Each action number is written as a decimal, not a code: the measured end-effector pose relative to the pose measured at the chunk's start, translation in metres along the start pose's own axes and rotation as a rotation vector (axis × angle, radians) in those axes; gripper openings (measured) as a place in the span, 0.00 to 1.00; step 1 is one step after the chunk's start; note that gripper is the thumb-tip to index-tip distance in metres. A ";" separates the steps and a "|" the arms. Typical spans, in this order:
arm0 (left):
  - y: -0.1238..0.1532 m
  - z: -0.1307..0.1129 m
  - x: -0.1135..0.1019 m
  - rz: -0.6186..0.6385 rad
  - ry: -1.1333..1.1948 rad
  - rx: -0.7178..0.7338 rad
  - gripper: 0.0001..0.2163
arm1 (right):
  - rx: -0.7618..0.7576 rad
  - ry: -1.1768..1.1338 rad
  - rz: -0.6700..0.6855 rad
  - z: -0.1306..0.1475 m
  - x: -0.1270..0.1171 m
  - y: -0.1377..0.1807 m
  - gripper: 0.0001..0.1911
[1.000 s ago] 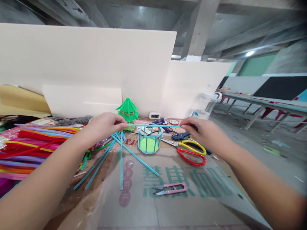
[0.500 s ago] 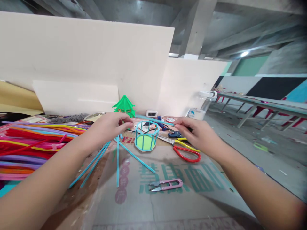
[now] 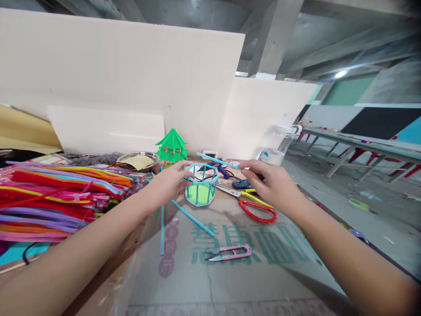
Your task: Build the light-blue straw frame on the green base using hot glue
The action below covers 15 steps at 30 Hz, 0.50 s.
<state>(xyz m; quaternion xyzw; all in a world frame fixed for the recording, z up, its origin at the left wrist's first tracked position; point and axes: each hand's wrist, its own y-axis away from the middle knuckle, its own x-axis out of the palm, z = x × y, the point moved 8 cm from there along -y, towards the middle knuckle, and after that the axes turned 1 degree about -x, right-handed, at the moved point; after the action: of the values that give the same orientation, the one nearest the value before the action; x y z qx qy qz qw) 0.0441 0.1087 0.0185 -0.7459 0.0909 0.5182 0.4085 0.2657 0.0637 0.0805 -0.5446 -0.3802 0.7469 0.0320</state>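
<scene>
My right hand [image 3: 263, 177] pinches one end of a light blue pipe cleaner [image 3: 219, 160], which points left above the work. My left hand [image 3: 173, 182] is at the left side of a small blue octagonal frame [image 3: 197, 193] with upright posts and a light green base. Its fingers are curled but apart, at the frame's upper left edge; whether they touch it I cannot tell. The frame stands upright on the board. Loose blue pipe cleaners [image 3: 192, 217] lie in front of and below my left hand. Pink thread snips [image 3: 230, 253] rest nearer to me.
Bundles of coloured pipe cleaners [image 3: 49, 193] fill the left side. Behind stand a green pagoda-like model [image 3: 172, 145], a metal dish [image 3: 153, 159] and white boards [image 3: 115, 74]. Red-handled scissors [image 3: 258, 215], a blue glue gun [image 3: 224, 171] and a clear bottle [image 3: 278, 145] are on the right.
My left hand has moved right and slightly down to the frame's left side. My right hand still holds the blue pipe cleaner, its free end now tilted up. The frame has stayed put.
</scene>
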 end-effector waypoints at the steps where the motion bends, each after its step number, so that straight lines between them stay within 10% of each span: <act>1: -0.001 -0.003 -0.002 -0.013 -0.012 0.012 0.11 | -0.001 -0.002 -0.001 0.001 0.000 0.000 0.14; 15: 0.001 -0.057 -0.022 0.003 0.036 0.090 0.08 | -0.020 -0.051 -0.030 0.011 0.004 0.002 0.13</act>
<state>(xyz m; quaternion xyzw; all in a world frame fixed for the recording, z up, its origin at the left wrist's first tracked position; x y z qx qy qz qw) 0.0734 0.0615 0.0437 -0.7356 0.1226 0.5008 0.4393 0.2557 0.0587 0.0771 -0.5198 -0.3964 0.7562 0.0282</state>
